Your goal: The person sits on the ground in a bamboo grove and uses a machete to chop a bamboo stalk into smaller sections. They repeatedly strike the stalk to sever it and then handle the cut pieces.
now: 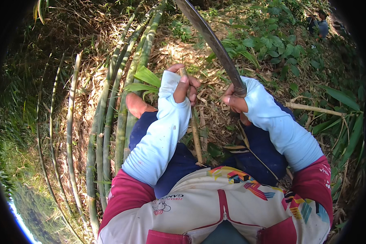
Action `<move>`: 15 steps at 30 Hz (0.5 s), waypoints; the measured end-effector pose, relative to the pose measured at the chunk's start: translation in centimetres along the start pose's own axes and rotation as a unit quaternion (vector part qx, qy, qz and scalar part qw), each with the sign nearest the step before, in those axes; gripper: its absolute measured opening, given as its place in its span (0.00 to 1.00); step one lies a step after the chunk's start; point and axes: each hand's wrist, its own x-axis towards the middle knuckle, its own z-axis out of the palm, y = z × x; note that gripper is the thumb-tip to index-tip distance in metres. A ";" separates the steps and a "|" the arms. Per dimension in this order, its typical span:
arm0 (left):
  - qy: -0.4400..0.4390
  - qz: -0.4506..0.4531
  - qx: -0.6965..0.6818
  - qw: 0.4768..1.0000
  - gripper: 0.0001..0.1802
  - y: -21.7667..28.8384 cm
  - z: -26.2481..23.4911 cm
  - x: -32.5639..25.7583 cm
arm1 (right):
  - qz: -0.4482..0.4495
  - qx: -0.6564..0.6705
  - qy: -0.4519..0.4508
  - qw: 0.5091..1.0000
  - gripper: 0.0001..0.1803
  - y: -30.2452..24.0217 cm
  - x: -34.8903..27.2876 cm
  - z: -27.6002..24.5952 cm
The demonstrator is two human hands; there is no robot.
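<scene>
My left hand [184, 87] is closed round a thin brown stick [196, 136], whose lower end comes down close to my shirt. A machete [213, 38] is gripped in my right hand [236, 99]. Its long, dark, curved blade slants up and to the left, past the upper edge of the picture; the handle is mostly hidden by my fingers and sleeve. The two hands are apart, with the blade clear of the stick. Light blue sleeves cover both forearms and part of the hands.
Several long green bamboo poles [128, 77] lie along my left side. Thinner stalks [71, 118] stand farther left. Dry leaves [171, 51] litter the ground. Leafy green plants [278, 44] grow at the upper right, where another person [322, 26] is far off. A pale branch [315, 108] juts in at right.
</scene>
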 end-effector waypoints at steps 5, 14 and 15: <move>0.112 0.055 -0.096 0.988 0.15 0.8 -3.0 3.8 | 0.033 -0.039 -0.021 0.998 0.14 0.2 -0.3 0.5; 0.134 0.099 -0.281 0.945 0.09 1.8 -11.2 7.8 | 0.058 -0.085 -0.047 0.994 0.17 1.8 -0.2 0.4; 0.131 0.119 -0.281 0.943 0.11 1.6 -12.6 8.2 | 0.073 -0.080 -0.062 0.992 0.17 1.7 -0.3 0.3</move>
